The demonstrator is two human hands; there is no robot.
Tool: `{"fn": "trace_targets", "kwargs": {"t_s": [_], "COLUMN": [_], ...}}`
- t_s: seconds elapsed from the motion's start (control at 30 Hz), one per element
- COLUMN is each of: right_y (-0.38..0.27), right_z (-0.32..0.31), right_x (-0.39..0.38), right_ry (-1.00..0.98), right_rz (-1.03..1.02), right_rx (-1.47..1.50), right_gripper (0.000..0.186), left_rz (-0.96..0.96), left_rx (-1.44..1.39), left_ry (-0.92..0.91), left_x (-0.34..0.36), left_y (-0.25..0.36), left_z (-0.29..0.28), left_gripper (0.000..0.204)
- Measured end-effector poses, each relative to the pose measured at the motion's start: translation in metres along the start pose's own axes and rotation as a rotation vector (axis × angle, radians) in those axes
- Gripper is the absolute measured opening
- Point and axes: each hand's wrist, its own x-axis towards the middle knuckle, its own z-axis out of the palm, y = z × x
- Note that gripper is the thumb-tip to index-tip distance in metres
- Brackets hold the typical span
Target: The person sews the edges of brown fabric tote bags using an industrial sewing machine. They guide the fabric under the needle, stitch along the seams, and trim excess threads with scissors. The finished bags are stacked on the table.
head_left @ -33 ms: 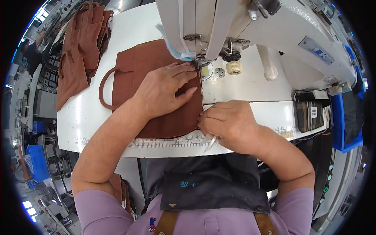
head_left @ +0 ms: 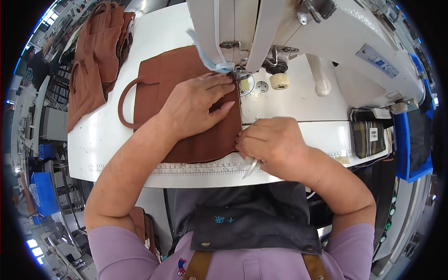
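Saw at far left, on the white worktop (head_left: 107,140), a heap of brown bags (head_left: 91,65) with loop handles. Found next, near the middle, a flat brown bag (head_left: 210,133) lying on the worktop, with its handle (head_left: 121,106) looped to the left. Saw the left hand (head_left: 198,105) laid palm down over the bag, with grip spread and fingertips just beside the presser foot (head_left: 240,73). Made out the right hand (head_left: 275,140) at the bag's near right corner, with grip curled in and seemingly pinching the edge; also saw a slim white tool (head_left: 252,169) jutting below, but could not tell its kind. Noted farther right the sewing machine (head_left: 340,37) body, a checked cloth pouch (head_left: 366,137) and a blue bin (head_left: 404,149). Judged the step as guiding the bag's right edge along the foot, and the next move as calling for even pressure, a straight edge and fingertips clear of the foot.
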Motion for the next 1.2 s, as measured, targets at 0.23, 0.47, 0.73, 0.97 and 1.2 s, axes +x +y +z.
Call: {"fn": "trace_targets", "kwargs": {"t_s": [0.23, 0.47, 0.73, 0.97, 1.2], "right_y": [0.023, 0.042, 0.05, 0.048, 0.044], "right_z": [-0.001, 0.004, 0.007, -0.004, -0.007], "right_x": [0.016, 0.024, 0.021, 0.02, 0.018], "right_ry": [0.0, 0.059, 0.006, 0.102, 0.017], "right_rz": [0.013, 0.034, 0.156, 0.062, 0.177], "right_rx": [-0.006, -0.058, -0.077, -0.046, -0.055], "right_gripper": [0.013, 0.013, 0.014, 0.013, 0.01], "left_rz": [-0.083, 0.038, 0.113, 0.047, 0.009], "left_rx": [-0.008, 0.107, 0.235, -0.033, -0.224], "left_ry": [-0.041, 0.102, 0.157, 0.024, -0.051], "left_x": [0.015, 0.031, 0.05, 0.007, -0.016], "left_y": [-0.02, -0.051, -0.076, -0.018, 0.0], "left_z": [0.001, 0.012, 0.017, -0.012, -0.006], "left_gripper": [0.025, 0.015, 0.011, 0.015, 0.023]}}
